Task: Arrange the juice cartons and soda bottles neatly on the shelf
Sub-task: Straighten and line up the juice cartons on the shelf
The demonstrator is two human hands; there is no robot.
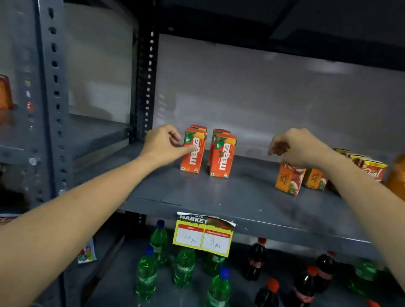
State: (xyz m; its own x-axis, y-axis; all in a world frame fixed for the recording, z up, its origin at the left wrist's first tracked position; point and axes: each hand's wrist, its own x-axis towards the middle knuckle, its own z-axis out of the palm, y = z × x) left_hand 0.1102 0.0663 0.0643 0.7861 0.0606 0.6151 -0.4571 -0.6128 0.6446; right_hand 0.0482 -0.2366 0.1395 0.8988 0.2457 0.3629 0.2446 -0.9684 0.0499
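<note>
Maaza cartons (208, 151) stand upright in two short rows at the shelf (241, 199) rear-left, the left hand (164, 143) touching the front-left one with fingers loosely curled (nothing grasped), the right hand (296, 147) pinching an apple carton (289, 177) top; light, crushable board, so grip side panels.

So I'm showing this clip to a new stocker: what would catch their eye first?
Probably the orange Maaza cartons standing in two short rows mid-shelf, with the left hand touching the nearest one. Next, the right hand hovering over the other juice cartons further right, then the yellow price tag on the shelf edge.
</note>
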